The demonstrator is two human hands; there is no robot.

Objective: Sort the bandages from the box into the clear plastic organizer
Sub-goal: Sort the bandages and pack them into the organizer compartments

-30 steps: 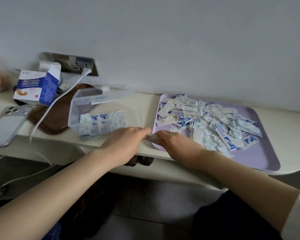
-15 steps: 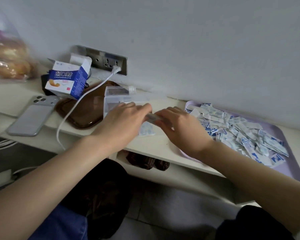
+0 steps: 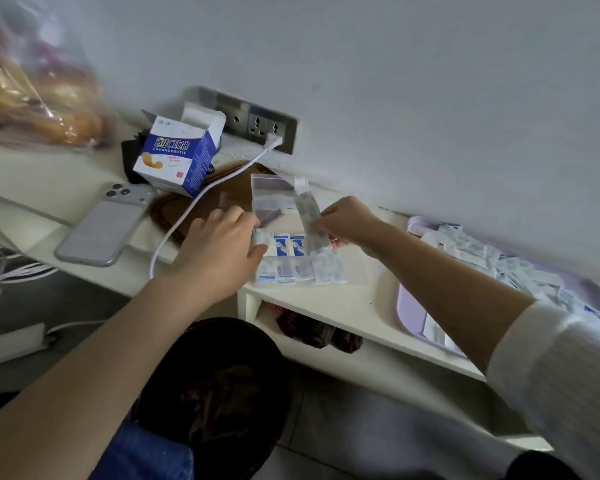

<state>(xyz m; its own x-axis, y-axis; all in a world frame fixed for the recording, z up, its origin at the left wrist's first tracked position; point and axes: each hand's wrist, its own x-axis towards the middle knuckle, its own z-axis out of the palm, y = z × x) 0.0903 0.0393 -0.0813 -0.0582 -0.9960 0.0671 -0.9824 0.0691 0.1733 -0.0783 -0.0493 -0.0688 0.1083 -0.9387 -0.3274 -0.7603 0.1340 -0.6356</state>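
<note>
Nearest, a black bag (image 3: 215,393) sits low in view beside blue denim, with the bare left forearm above it and a white sleeve (image 3: 555,375) on the right arm. The left hand (image 3: 219,251) rests at the left end of the organizer (image 3: 355,268). Its fingers are loosely spread, tips against the wall and thumb at the near corner, gripping nothing. The organizer sits near the front edge of the cream shelf (image 3: 326,303), between the two hands. Two rows of bandages (image 3: 284,245) stand on edge in it, filling the left part of each row. The right hand (image 3: 347,223) reaches in from the right and pinches a stack (image 3: 310,220) of bandages between thumb and fingertips. The stack is tilted, with its lower end down in the rear row just beside the bandages there and its upper end leaning toward the wall. The lid (image 3: 271,194) stands open behind. To the right, a lilac tray (image 3: 404,306) holds a heap of loose bandages (image 3: 506,265). Left of the organizer lies a phone (image 3: 104,230), back up. A white cable (image 3: 187,216) runs over a brown mat (image 3: 174,209) to a socket (image 3: 257,123). Farther back stands the box (image 3: 177,157) with its flaps open, and a blurred bread bag (image 3: 39,88) is at far left.
</note>
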